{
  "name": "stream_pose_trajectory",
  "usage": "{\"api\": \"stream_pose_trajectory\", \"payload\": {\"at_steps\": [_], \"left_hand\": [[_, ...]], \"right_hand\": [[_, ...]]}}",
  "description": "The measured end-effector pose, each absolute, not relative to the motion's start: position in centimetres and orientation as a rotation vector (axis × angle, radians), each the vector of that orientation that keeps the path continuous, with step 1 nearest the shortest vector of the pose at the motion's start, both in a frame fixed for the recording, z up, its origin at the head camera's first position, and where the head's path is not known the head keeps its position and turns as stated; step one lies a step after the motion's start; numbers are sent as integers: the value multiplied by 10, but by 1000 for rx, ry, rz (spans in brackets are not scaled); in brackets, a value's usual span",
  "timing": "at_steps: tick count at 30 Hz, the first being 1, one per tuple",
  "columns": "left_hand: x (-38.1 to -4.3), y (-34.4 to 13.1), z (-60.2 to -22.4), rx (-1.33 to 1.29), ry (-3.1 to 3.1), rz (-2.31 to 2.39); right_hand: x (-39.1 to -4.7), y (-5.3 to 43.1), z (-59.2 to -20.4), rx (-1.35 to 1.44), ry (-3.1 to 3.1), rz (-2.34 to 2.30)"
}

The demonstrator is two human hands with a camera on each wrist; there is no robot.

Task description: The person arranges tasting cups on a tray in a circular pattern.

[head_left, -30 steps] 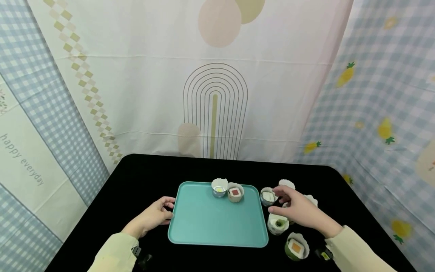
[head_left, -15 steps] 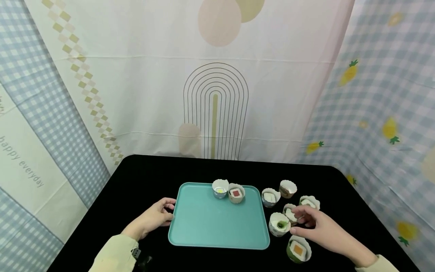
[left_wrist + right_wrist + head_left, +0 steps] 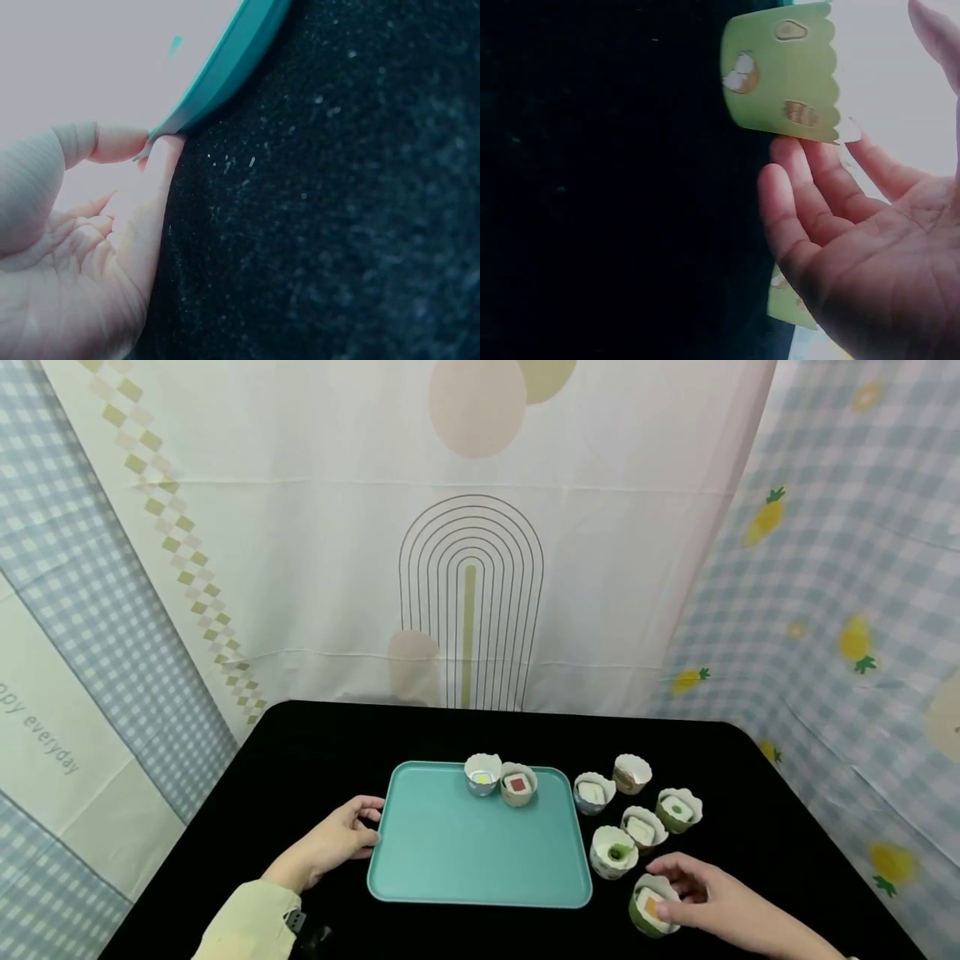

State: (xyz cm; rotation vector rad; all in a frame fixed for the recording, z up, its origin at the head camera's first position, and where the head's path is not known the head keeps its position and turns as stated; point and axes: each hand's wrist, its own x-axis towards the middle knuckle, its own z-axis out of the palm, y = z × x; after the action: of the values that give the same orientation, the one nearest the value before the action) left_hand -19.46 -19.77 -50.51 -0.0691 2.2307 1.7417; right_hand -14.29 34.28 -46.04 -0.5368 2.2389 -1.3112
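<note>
At the left edge of a teal tray (image 3: 472,860), my left hand (image 3: 339,839) pinches the rim between thumb and fingers; the left wrist view shows the thumb on the rim (image 3: 214,79). My right hand (image 3: 708,893) is at the green paper baking cup (image 3: 641,923) nearest me, right of the tray. A white piece with an orange square top sits in that cup. In the right wrist view, printed pictures show on the green cup (image 3: 772,75); the fingers (image 3: 787,169) are right at its side and the thumb stands apart from it.
Two filled cups, one pale blue (image 3: 482,777) and one beige (image 3: 517,787), stand at the tray's back edge. Several more cups stand right of the tray, among them a white one (image 3: 611,856) with a green ring and another green one (image 3: 677,812).
My right hand has moved from the cups by the tray's right edge toward me, down to the front green cup. The left hand stays on the tray's rim.
</note>
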Motion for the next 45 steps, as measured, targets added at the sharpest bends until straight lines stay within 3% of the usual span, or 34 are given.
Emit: {"api": "stream_pose_trajectory", "payload": {"at_steps": [9,30,45], "left_hand": [[-195,-195,-504,-93,2249,1752],[-194,-197,-504,-84,2244,1738],[-193,-198,-505,-57,2265,1725]], "right_hand": [[-142,350,-477,-505,1897,-1419],[-141,348,-487,-569,2262,-1230],[-140,329,-449,-610,2489,-1158]]}}
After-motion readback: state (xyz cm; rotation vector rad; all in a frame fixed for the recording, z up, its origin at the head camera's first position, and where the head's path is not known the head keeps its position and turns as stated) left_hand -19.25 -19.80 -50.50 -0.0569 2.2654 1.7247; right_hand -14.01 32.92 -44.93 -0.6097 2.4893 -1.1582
